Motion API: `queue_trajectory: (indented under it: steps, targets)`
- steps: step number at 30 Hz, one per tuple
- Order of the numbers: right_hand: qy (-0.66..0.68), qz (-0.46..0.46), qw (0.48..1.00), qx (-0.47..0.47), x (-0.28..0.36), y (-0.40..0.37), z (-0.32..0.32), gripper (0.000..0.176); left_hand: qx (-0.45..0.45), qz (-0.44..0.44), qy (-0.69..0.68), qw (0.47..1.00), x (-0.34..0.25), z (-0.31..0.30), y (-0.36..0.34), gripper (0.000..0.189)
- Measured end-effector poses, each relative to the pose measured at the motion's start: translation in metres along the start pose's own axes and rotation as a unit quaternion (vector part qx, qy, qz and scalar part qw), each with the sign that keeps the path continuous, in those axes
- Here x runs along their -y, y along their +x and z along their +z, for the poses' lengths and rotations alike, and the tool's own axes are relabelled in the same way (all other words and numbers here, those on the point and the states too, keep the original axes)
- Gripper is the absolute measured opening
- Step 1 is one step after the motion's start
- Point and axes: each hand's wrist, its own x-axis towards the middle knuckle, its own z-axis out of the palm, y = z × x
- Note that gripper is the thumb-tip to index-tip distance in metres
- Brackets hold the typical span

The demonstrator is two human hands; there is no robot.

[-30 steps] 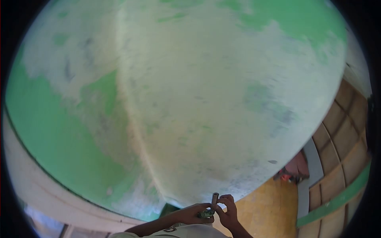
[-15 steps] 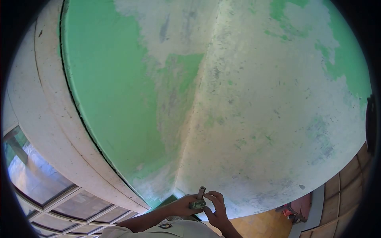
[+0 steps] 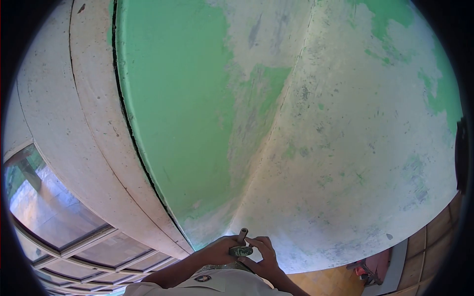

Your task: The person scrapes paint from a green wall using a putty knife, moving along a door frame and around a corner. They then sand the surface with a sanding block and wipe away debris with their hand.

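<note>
My left hand (image 3: 220, 249) is wrapped around a short hollow tube (image 3: 243, 235) with a round open end. Against the tube sits a rounded green piece (image 3: 241, 251), mottled with pale smears. My right hand (image 3: 265, 256) comes in from the other side, fingers bent, with its forefinger at the tube and its thumb by the green piece. Both hands are low in the view, in front of my light shirt (image 3: 222, 283). Behind them rises a wall (image 3: 335, 148) with scraped whitish areas and patches of green paint (image 3: 173, 113).
A corner crease (image 3: 269, 135) runs down the wall. At left, a pale frame (image 3: 94, 123) borders the green side along a dark gap. Glass panes (image 3: 69, 217) fill the lower left. On the right are a tan floor (image 3: 328, 284) and a reddish bench (image 3: 379, 266).
The view has swung left, so the wall appears shifted to the right. My right forefinger and thumb have closed in on the tube and green piece. My left hand keeps its hold.
</note>
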Motion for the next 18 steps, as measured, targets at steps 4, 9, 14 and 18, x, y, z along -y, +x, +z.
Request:
queue_trajectory:
  steps: [4,9,14,18]
  targets:
    - [0.014,-0.004,1.0,-0.001,-0.003,0.005,0.01,0.05,0.003,0.018,0.003,1.0,-0.002,-0.011,-0.007,0.028]
    - [0.052,-0.016,0.998,-0.008,0.007,0.013,0.016,0.045,0.029,-0.024,0.019,0.999,-0.013,-0.023,-0.005,0.031]
    - [0.051,0.036,0.997,0.048,0.009,0.021,0.0,0.038,0.077,0.005,0.139,0.987,-0.016,-0.038,0.0,0.051]
    - [0.085,-0.043,0.984,-0.153,-0.023,0.008,-0.039,0.029,-0.063,0.002,0.142,0.988,-0.038,-0.077,-0.012,0.055]
